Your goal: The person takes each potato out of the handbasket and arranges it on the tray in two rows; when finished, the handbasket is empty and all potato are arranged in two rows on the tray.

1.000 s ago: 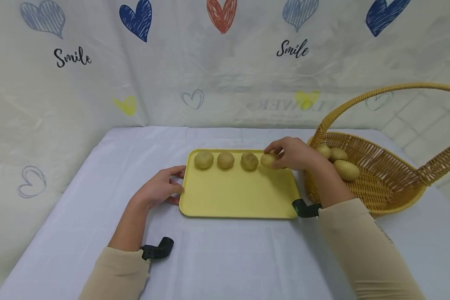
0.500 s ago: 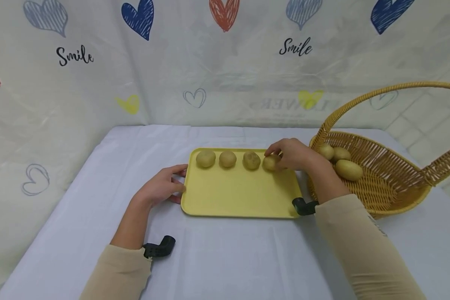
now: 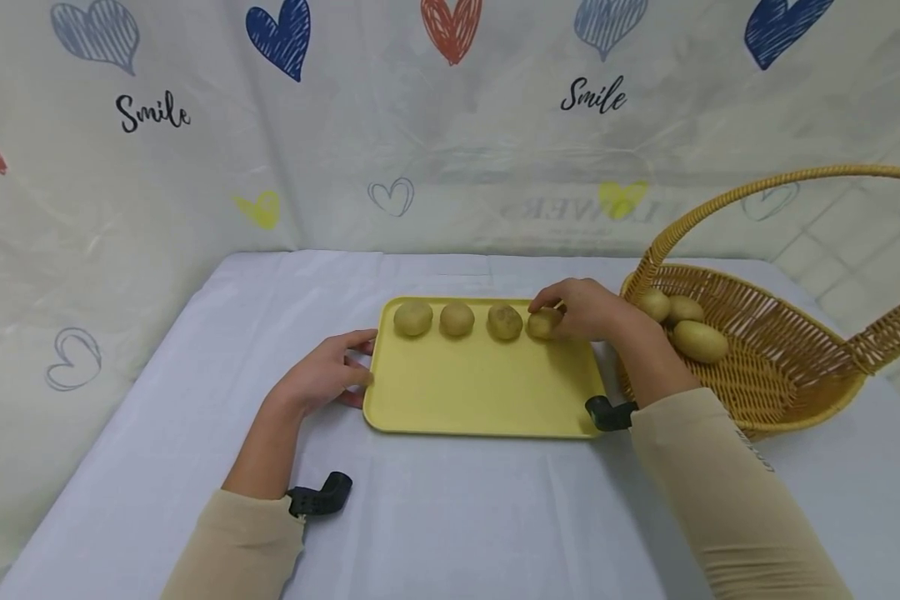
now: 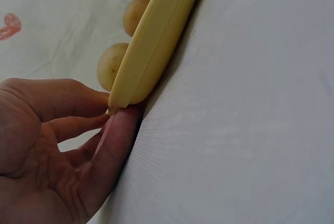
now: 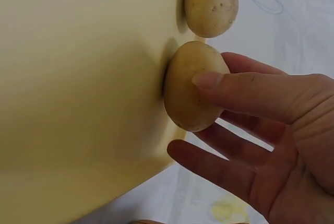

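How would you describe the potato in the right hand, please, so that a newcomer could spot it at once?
Find the yellow tray on the white tablecloth, left of the wicker basket. Along the tray's far edge sits a row of four potatoes; go to the end nearest the basket. That potato is the only one the right hand pinches.

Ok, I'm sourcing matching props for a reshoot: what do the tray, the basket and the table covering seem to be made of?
Tray: probably plastic with a satin finish; smooth, evenly yellow, with a moulded-looking rim.
Basket: wicker or a plastic imitation, lightly glossy; woven strands form its sides.
Table covering: likely thin fabric, matte; fine creases show in the left wrist view.
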Available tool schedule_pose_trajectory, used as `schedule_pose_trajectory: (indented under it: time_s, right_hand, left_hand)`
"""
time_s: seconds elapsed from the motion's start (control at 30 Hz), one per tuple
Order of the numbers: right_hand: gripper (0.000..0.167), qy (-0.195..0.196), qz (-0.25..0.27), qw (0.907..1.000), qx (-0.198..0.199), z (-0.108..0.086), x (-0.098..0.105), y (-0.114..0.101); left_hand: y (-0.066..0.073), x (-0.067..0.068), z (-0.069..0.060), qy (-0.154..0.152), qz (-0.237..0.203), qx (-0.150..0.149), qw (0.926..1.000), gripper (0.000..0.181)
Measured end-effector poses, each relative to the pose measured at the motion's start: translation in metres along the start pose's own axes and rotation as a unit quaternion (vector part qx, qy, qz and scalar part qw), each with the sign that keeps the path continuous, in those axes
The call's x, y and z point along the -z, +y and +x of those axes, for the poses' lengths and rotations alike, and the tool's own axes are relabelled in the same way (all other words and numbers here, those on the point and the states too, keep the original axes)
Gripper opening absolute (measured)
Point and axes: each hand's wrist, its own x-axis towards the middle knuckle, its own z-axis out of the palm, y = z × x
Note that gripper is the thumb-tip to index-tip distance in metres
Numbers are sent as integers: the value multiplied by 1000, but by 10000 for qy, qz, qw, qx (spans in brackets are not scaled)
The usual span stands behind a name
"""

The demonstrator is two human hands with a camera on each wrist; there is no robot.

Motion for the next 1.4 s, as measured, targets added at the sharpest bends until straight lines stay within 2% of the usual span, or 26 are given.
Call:
schedule_pose_trajectory:
  time_s: [0.17, 0.5, 0.73, 0.97, 1.23, 1.4]
  right_hand:
    - [43, 112, -15, 9999, 72, -1, -1, 1]
    - [44, 182, 156, 9996, -131, -4, -2, -3]
    - [42, 435, 199, 9987, -174, -11, 0, -7]
    - [41, 576, 390, 9976, -6, -19, 6, -13]
    - [39, 676, 974, 9928, 176, -30, 11, -14]
    - [36, 664, 1141, 9908, 304, -37, 15, -13]
  left_hand:
    - [1, -2, 1, 15, 6, 33, 10000, 78]
    - [2, -1, 0, 47, 26, 70, 10000, 78]
    - [1, 0, 1, 19, 12, 21, 10000, 78]
    - [0, 0, 1, 13, 5, 51, 10000, 78]
    - [0, 0, 0, -5, -21, 48, 10000, 78]
    - [0, 0, 0, 6, -14, 48, 10000, 78]
